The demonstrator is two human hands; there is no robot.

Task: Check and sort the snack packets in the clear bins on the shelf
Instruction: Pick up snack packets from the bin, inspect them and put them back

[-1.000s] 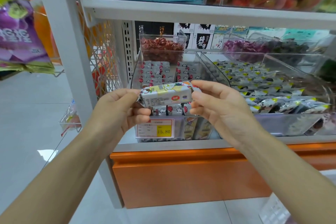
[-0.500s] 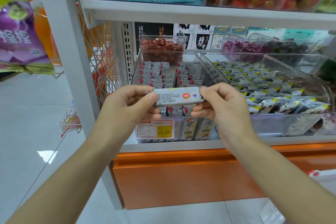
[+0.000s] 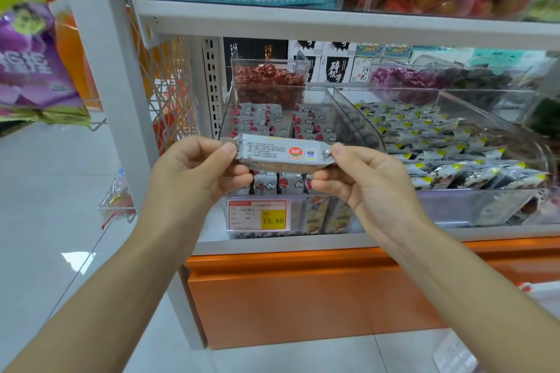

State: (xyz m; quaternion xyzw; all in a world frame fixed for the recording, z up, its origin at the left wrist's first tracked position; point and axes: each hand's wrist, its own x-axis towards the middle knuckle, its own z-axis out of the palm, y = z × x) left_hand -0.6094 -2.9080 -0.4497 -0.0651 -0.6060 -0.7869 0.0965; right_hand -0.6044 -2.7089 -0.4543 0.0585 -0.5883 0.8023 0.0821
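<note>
A grey snack packet (image 3: 280,153) is held level in front of a clear bin (image 3: 348,118), printed side up. The left hand (image 3: 194,169) pinches one end and the right hand (image 3: 366,182) the other. Red-and-grey packets (image 3: 257,118) fill the bin on a white shelf (image 3: 272,245). Its price tag (image 3: 257,215) reads 15.80.

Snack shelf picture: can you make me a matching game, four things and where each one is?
Things
1. grey packet
2. price tag
3. red sweets
4. yellow-cornered packets

Places
A. in the small tub at the back
B. in the wide clear bin
C. pinched between left hand and right hand
D. on the narrow clear bin, at its front

Pairs: 1-C, 2-D, 3-A, 4-B
</note>
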